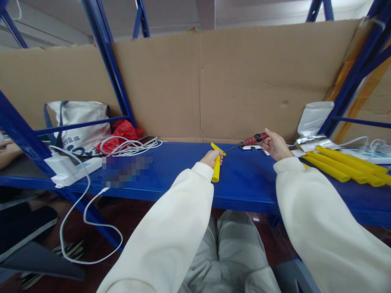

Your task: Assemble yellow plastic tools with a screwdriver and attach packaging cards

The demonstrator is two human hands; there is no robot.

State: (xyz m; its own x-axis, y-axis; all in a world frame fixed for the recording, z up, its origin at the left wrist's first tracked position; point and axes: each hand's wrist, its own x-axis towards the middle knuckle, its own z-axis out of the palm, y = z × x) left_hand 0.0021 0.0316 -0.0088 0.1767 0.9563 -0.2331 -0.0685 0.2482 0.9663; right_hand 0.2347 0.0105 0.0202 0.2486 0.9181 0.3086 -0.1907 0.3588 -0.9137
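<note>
Over the middle of the blue shelf, my left hand [211, 158] is closed around a short yellow tube [216, 173], which sticks out below the fist. A flat yellow piece [217, 147] shows just above the fingers; whether it is part of the tube I cannot tell. My right hand [274, 145] grips the end of a screwdriver [253, 139] with a red and black handle. Its thin shaft slants down to the left, and the tip meets the yellow piece by my left hand. Several longer yellow tubes [345, 165] lie to the right of my right hand.
A cardboard panel [159, 89] stands behind the blue shelf [171, 171]. To the left are a white power strip [76, 171], a coiled white cable [131, 145], a red plastic bag [125, 130] and a cloth bag [82, 122]. Silver foil packaging [316, 118] is at the right. Another person's arm [9, 152] shows far left.
</note>
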